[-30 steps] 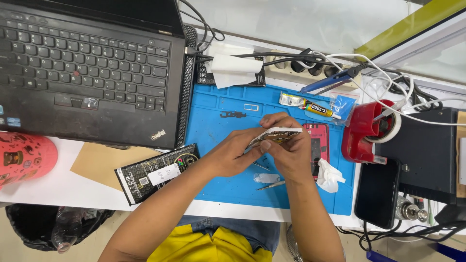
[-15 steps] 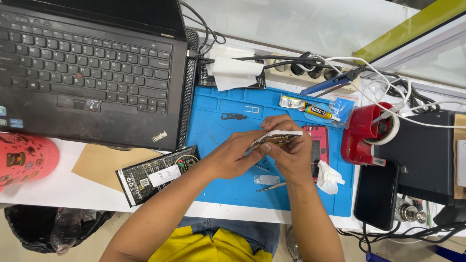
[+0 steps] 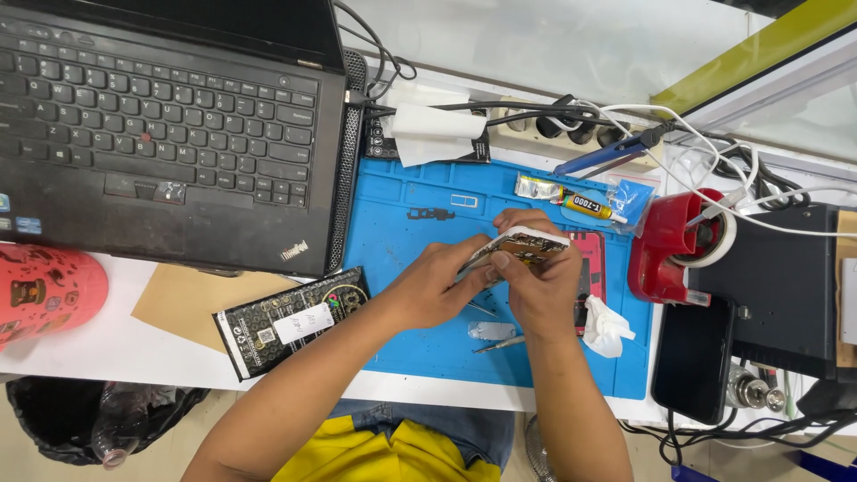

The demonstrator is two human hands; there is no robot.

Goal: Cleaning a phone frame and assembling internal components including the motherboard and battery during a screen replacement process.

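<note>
Blue repair mat (image 3: 420,268) under both hands, left hand (image 3: 437,287) and right hand (image 3: 536,281) clamped together on an opened phone (image 3: 522,245), tweezers (image 3: 498,344) just below.

The opened phone (image 3: 522,245) is a slim flat slab with a pale rim — its exposed inside, facing up, shows gold-brown parts. It is tilted, its far end raised toward two o'clock, and held above the blue mat (image 3: 420,259) between the left hand (image 3: 437,286) at its eight o'clock end and the right hand (image 3: 540,281), whose fingers wrap it from five o'clock.
</note>
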